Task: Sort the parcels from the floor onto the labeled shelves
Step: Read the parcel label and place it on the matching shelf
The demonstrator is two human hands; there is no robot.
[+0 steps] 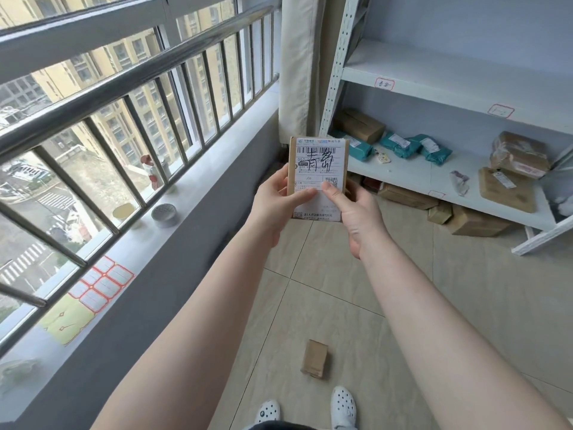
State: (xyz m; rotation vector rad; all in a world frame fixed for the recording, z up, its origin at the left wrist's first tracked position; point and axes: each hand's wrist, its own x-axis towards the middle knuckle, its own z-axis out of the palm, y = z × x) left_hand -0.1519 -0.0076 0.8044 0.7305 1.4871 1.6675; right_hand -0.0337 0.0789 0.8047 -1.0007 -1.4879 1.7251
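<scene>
Both hands, left hand point(273, 200) and right hand point(356, 212), grasp a small labelled cardboard parcel point(317, 178) at frame centre, label up: the reading step. Next likely matches its handwritten mark to a shelf tag point(384, 84) at two o'clock. Another small box point(314, 359) waits on the floor at six o'clock.

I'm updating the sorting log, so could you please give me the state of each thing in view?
Labelled cardboard parcel: held upright, label facing camera.
Left hand: gripping the parcel's left edge.
Right hand: gripping its right edge.
Small cardboard box: lying on the floor, unsorted.
Teal mailer bags: lying on the lower shelf.
Upper shelf: bare.
</scene>
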